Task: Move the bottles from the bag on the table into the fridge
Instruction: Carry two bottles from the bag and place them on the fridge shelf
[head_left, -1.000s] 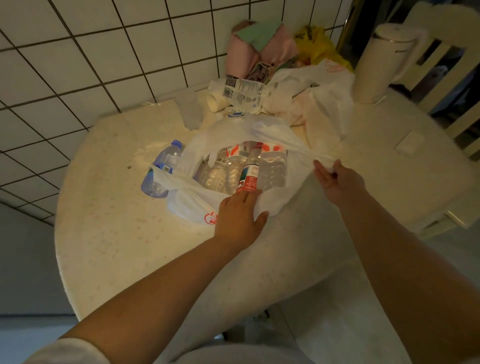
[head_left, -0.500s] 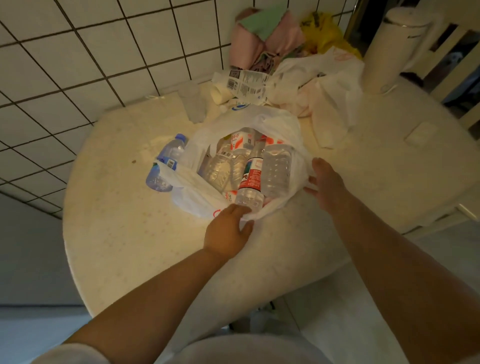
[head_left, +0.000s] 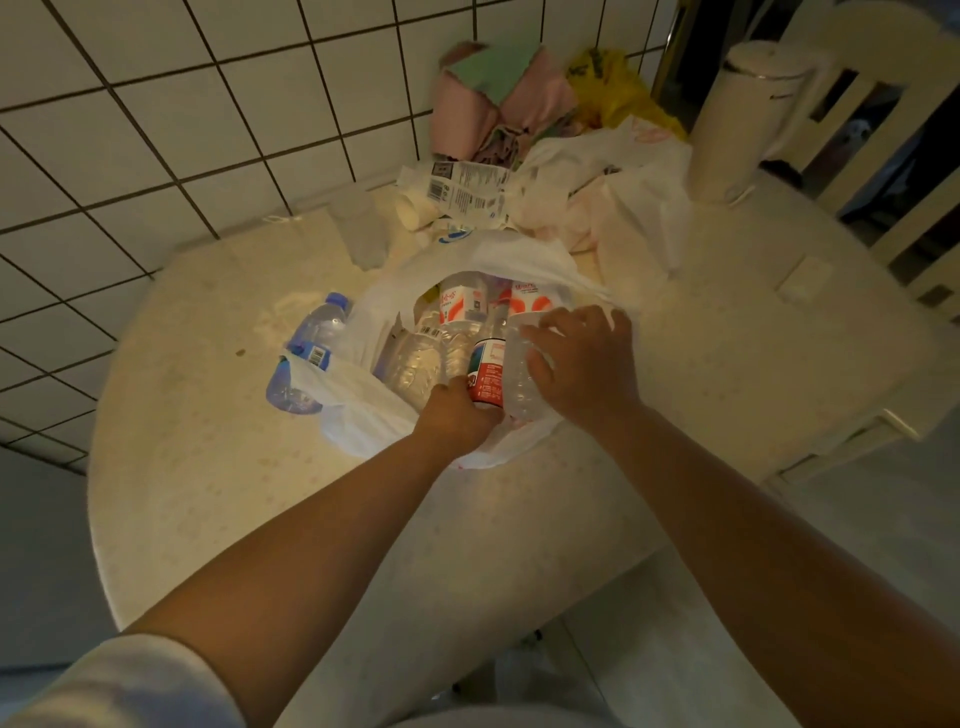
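While half a second ago the right hand hovered just outside the white plastic bag, it now reaches inside, its fingers curled over a clear ribbed bottle. Beside them, the left hand wraps its fingers round the base of a red-labelled bottle. Both bottles look ready to lift out. Beyond the fingers, several more bottles lie inside the bag. A blue-capped bottle lies left of the bag, on the surface. No fridge shows.

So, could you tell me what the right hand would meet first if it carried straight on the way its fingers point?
Probably the clear bottle under the right hand, whose fingers already curl over it; depth is unclear.
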